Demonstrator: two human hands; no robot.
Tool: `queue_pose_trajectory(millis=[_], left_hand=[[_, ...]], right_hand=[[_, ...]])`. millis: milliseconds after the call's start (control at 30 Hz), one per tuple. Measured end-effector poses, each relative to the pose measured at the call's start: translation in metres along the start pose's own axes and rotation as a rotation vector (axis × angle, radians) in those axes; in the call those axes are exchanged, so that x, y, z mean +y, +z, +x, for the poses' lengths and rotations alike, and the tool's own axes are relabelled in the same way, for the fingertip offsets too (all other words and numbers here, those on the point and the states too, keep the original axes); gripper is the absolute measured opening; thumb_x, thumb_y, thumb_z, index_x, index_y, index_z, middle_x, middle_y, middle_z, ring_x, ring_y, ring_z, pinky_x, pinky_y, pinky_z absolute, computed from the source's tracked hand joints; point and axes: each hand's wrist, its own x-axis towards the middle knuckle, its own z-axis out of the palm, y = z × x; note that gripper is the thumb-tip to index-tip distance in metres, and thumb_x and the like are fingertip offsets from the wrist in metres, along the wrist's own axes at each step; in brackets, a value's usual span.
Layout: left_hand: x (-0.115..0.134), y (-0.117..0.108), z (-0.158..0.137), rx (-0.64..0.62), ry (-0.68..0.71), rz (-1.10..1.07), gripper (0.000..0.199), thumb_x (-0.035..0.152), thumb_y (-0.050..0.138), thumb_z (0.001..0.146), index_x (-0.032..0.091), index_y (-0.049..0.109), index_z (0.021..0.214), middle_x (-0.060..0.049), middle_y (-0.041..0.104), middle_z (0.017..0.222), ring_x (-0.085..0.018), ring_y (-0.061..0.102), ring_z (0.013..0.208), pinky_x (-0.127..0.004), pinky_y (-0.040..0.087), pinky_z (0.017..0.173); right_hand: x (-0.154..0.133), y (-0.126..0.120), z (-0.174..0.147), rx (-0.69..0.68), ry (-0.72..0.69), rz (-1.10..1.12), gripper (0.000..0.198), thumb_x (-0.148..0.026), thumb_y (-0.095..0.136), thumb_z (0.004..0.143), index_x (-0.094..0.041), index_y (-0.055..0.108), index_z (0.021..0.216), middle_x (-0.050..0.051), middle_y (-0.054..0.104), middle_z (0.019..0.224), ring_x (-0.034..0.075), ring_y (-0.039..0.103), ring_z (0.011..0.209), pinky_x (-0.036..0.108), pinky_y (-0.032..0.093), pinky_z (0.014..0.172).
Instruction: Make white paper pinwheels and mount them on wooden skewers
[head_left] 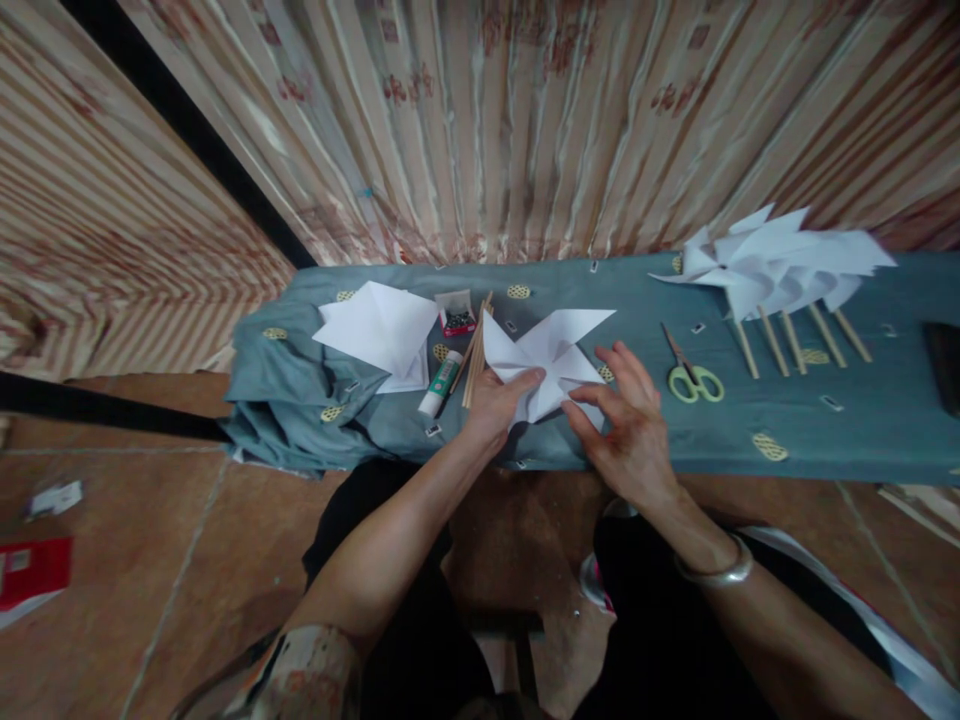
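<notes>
A white paper pinwheel (pixel 559 340) with its blades folded toward the middle lies over the near half of the cloth-covered bench. My left hand (pixel 501 405) grips it from the left, the thumb pressed near its centre and the other fingers partly hidden. On the right, my right hand (pixel 626 425) has its fingers apart, thumb and forefinger beside the pinwheel's lower right blade; whether they touch the paper is unclear. Just left of the pinwheel are several thin wooden sticks (pixel 475 365), a glue stick (pixel 441 384) and an open small box of dark pins (pixel 456 316).
White paper sheets (pixel 390 330) are piled at the left. Green-handled scissors (pixel 695 382) lie right of my right hand. Several pinwheels on sticks (pixel 787 265) rest together at the far right. A dark object (pixel 943 365) sits at the right edge, and a striped curtain (pixel 480 130) hangs behind.
</notes>
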Motion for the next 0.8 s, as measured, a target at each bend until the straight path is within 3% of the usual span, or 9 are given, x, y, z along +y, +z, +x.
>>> queue_pose_trajectory(millis=[367, 533, 700, 800], left_hand=[[0.007, -0.001, -0.005, 0.011, -0.030, -0.004, 0.026, 0.022, 0.084, 0.051, 0.020, 0.071, 0.074, -0.004, 0.074, 0.080, -0.022, 0.067, 0.078, -0.033, 0.052, 0.075], [0.007, -0.001, -0.011, -0.034, -0.131, -0.054, 0.038, 0.029, 0.090, 0.040, 0.015, 0.070, 0.070, -0.005, 0.071, 0.072, -0.018, 0.062, 0.067, -0.031, 0.048, 0.067], [0.008, -0.002, -0.023, -0.092, -0.149, -0.099, 0.043, 0.034, 0.091, 0.036, 0.016, 0.073, 0.071, -0.003, 0.070, 0.070, -0.015, 0.059, 0.063, -0.029, 0.047, 0.065], [0.006, -0.009, -0.030, -0.134, -0.161, -0.087, 0.040, 0.033, 0.090, 0.040, 0.017, 0.075, 0.073, -0.003, 0.072, 0.072, -0.015, 0.059, 0.062, -0.029, 0.047, 0.064]], right_hand=[[-0.015, -0.009, 0.009, 0.061, -0.200, 0.006, 0.014, -0.026, 0.059, 0.089, -0.023, 0.068, 0.100, 0.010, 0.056, 0.140, 0.032, 0.044, 0.137, 0.056, 0.042, 0.107], [-0.036, -0.016, 0.017, 0.074, -0.210, 0.020, 0.021, -0.023, 0.058, 0.090, -0.025, 0.065, 0.111, 0.009, 0.057, 0.140, 0.026, 0.060, 0.122, 0.046, 0.050, 0.101], [-0.056, -0.038, 0.063, -0.022, -0.302, 0.066, 0.020, -0.025, 0.056, 0.091, -0.027, 0.068, 0.108, 0.005, 0.073, 0.112, 0.024, 0.068, 0.105, 0.042, 0.053, 0.096], [-0.055, -0.036, 0.107, -0.122, -0.292, 0.048, 0.019, -0.031, 0.055, 0.090, -0.027, 0.071, 0.100, 0.004, 0.073, 0.112, 0.026, 0.067, 0.108, 0.046, 0.051, 0.098]])
